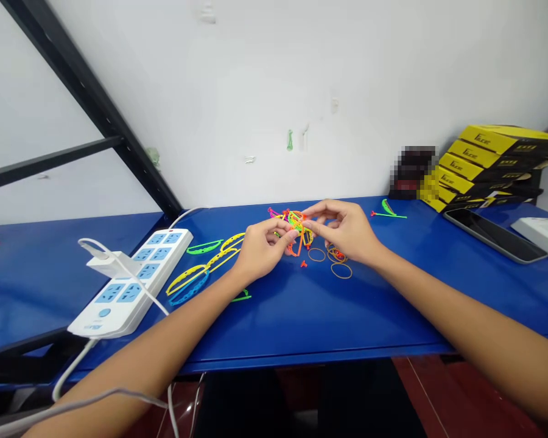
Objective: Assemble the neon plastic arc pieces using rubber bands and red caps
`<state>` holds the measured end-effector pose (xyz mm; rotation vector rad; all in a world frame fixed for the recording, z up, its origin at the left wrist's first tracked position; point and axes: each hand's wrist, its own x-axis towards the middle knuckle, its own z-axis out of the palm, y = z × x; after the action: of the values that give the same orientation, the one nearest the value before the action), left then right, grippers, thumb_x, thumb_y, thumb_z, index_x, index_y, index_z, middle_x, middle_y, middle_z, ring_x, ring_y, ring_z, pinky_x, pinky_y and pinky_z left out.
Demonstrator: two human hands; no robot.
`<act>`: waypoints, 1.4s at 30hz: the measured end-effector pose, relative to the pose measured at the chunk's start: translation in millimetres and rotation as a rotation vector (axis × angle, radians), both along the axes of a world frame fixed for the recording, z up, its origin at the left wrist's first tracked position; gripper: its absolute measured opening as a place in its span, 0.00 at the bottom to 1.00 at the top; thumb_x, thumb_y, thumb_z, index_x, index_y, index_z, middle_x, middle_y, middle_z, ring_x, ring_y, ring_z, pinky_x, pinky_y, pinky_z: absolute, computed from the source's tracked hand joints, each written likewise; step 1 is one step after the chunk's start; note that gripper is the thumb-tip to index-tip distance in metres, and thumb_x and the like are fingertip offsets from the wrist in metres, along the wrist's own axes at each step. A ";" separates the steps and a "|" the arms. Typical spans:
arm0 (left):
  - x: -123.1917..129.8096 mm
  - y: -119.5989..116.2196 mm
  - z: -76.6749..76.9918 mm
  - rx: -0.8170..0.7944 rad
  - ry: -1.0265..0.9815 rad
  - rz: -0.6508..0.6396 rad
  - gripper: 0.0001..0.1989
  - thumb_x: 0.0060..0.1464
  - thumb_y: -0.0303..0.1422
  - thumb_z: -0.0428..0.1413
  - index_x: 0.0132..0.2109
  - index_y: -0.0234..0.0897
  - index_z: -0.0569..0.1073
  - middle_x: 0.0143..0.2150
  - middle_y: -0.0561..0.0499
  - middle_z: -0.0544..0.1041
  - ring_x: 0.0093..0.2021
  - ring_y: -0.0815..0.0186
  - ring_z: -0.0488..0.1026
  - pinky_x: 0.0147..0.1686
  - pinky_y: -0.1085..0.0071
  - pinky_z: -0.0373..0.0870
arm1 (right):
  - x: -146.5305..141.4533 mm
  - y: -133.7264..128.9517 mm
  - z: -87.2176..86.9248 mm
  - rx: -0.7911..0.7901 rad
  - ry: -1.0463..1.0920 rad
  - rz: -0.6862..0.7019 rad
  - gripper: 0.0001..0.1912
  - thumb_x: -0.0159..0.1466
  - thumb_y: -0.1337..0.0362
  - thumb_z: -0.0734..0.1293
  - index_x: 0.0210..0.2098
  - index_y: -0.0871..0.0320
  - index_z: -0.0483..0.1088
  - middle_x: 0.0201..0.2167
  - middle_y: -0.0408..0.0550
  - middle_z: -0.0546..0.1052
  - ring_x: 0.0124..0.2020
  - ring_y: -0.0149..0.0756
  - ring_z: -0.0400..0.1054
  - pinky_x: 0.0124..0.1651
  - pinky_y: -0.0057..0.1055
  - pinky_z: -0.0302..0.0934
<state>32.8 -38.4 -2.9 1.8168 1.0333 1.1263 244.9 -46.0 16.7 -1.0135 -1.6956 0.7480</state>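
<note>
Tangle of neon plastic strips [296,224] gripped by fingertips of left hand [265,248] and right hand [344,232], mid blue worktop [329,316]. Rubber bands [341,271] laid at 4 o'clock, power strip [119,304] at 8 o'clock.

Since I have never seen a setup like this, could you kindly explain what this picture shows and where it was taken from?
No machine appears here: these are a person's bare hands, the left hand and right hand, filmed by a head-worn camera looking forward and down. Their fingertips pinch at a tangle of bright plastic pieces on a blue table. Nearby lie rubber bands, yellow plastic frames and a white power strip. A phone and stacked yellow boxes sit to the right.
</note>
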 end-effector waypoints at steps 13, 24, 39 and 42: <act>2.6 -3.5 -3.3 -0.038 -0.045 -0.005 0.20 0.57 0.49 0.67 0.39 0.36 0.76 0.30 0.50 0.81 0.24 0.65 0.80 0.23 0.74 0.73 | -2.6 0.2 -1.4 -0.036 0.033 0.077 0.15 0.62 0.53 0.77 0.42 0.58 0.79 0.36 0.51 0.83 0.29 0.36 0.74 0.32 0.34 0.69; -9.2 9.3 -2.1 0.295 0.120 0.089 0.14 0.63 0.43 0.63 0.45 0.35 0.79 0.36 0.49 0.84 0.26 0.67 0.80 0.26 0.75 0.72 | 28.0 14.1 0.9 -0.189 -0.805 0.117 0.09 0.65 0.60 0.74 0.32 0.58 0.78 0.30 0.47 0.81 0.29 0.36 0.71 0.34 0.31 0.59; -10.2 12.1 -8.4 0.588 0.291 0.028 0.08 0.68 0.36 0.62 0.44 0.36 0.81 0.37 0.51 0.85 0.28 0.70 0.78 0.31 0.75 0.73 | 26.9 8.9 16.7 -0.251 -0.177 0.315 0.16 0.68 0.50 0.71 0.36 0.56 0.69 0.27 0.42 0.75 0.26 0.31 0.65 0.30 0.30 0.57; -10.1 11.3 -9.7 0.647 0.332 0.005 0.07 0.68 0.35 0.62 0.45 0.36 0.81 0.37 0.51 0.84 0.29 0.69 0.78 0.32 0.74 0.73 | 19.8 8.9 14.0 -0.202 -0.054 0.249 0.17 0.67 0.49 0.73 0.36 0.56 0.70 0.26 0.41 0.73 0.24 0.29 0.64 0.28 0.29 0.57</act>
<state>22.7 -27.1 -12.6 2.5813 0.9096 1.2862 264.8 -37.1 30.7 -0.9755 -1.8419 1.0794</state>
